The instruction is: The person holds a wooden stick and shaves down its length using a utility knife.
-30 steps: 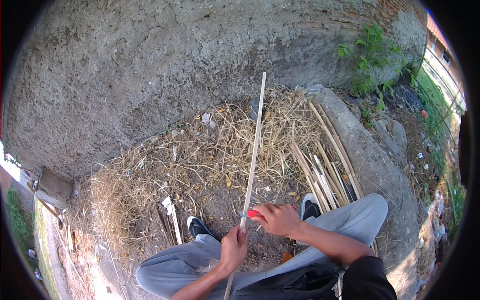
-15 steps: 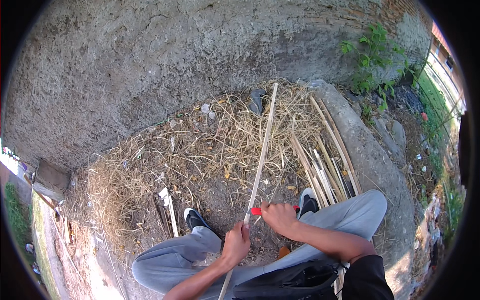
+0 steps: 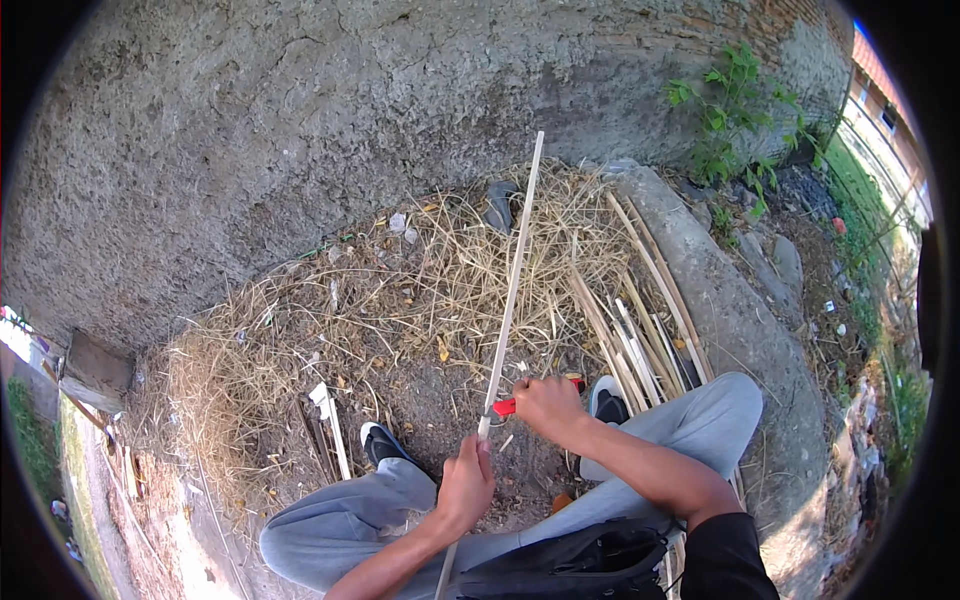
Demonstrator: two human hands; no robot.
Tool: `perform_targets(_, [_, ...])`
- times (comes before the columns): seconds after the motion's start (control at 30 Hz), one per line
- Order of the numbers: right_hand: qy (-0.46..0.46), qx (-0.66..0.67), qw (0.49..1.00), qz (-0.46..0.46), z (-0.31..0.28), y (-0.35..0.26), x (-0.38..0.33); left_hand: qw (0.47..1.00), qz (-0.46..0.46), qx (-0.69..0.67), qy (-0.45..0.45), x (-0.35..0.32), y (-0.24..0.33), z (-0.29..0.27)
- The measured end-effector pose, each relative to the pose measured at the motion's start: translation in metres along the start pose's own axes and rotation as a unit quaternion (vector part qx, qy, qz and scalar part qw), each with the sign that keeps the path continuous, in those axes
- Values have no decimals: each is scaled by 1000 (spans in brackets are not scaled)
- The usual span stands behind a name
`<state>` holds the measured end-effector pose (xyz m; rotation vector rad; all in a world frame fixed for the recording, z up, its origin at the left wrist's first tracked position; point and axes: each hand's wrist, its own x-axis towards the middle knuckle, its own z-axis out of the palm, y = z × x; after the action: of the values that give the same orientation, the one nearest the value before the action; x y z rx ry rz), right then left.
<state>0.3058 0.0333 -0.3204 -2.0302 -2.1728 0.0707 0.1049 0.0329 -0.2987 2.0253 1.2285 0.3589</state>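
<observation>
A long, pale wooden strip runs from my lap up toward the wall, its far end raised over the straw. My left hand is closed around its lower part, the thumb lying along it. Just above that thumb, a red-handled knife meets the strip from the right side. My right hand is wrapped round the handle, and red shows on both sides of the fist. The short blade is small and partly hidden against the strip.
Several strips lie in a bundle by my right foot. Straw and shavings cover the ground up to the rough wall. A concrete edge curves along the right. Another pale piece lies left of my left shoe.
The strip's far end has risen a little against the wall. Both hands have shifted slightly up and left in the picture, as has the whole view. Each grip is kept.
</observation>
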Motion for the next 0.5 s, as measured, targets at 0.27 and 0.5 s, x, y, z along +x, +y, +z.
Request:
perform_targets(0.27, [36,-56,997,38,-7,-25,-9,997,-2,-75,-6,7,9,-14])
perform_targets(0.5, [-13,15,1000,23,-21,-15,11,999,10,-33,29,5,13,-16])
